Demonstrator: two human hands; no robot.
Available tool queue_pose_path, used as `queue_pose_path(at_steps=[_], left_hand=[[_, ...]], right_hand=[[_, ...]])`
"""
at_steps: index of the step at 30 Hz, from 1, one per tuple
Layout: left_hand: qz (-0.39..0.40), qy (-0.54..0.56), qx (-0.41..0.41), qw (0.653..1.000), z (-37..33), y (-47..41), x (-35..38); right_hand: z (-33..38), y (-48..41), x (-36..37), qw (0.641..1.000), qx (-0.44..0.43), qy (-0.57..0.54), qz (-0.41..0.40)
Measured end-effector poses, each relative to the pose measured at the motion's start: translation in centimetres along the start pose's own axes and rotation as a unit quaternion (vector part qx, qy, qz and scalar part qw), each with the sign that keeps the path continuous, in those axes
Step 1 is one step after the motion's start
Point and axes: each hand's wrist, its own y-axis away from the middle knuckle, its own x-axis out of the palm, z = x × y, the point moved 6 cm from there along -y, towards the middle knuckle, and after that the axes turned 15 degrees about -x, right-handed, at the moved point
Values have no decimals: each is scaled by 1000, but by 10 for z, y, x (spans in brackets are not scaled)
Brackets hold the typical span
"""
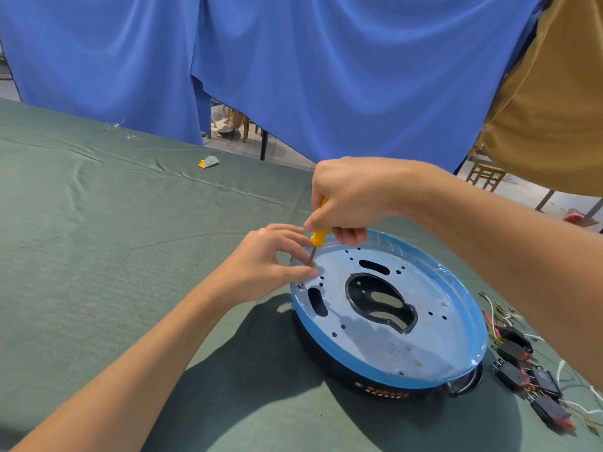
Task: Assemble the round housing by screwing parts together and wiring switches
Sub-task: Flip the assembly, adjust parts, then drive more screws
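wide green cloth (pixel 114 256) stretches left of and beyond the housing (pixel 365 350), which sits toward the table's right side. switches (pixel 522 363) with wires crowd just beside its right rim. the right hand (pixel 349 197) comes from above, fingers clenched round the yellow screwdriver (pixel 318 238) handle, shaft near upright at the plate's far-left edge. the left hand (pixel 270 262) pinches the shaft near its tip. the housing has a black base and a blue-rimmed metal plate with holes and slots.

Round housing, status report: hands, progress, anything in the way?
Right hand grips screwdriver, tip down at the plate's left rim. Left hand pinches the shaft near the tip. Housing flat on cloth; switches loose to its right. Nothing blocking.
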Motion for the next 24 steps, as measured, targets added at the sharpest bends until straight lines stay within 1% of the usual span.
queue_pose_path(at_steps=[3, 4, 6, 9, 12, 15, 17, 20, 24], left_hand=[[38, -125, -32, 991, -8, -4, -1], [38, -182, -32, 982, -11, -7, 0], [13, -281, -21, 959, -18, -11, 4], [-11, -350, -25, 936, -24, -12, 9], [-33, -408, -23, 912, -28, -9, 9], [-67, -444, -12, 893, -29, -5, 11], [-77, -444, -17, 893, -29, -3, 13], [-67, -425, -49, 901, -26, -4, 14], [-29, -358, -93, 929, -19, -11, 16]], right_hand=[[-2, -1, 2, 998, 37, -57, -7], [-3, -2, 2, 996, 46, -79, -10], [-5, -2, 2, 993, 55, -100, -6], [-5, -2, 2, 995, 53, -85, 17], [-3, -5, 0, 998, 39, -43, 32], [-3, -3, -4, 999, 11, -10, 40], [-1, -2, -5, 999, -10, 9, 41], [0, -3, -5, 998, -34, 40, 19], [-2, -4, -3, 998, -39, 56, -5]])
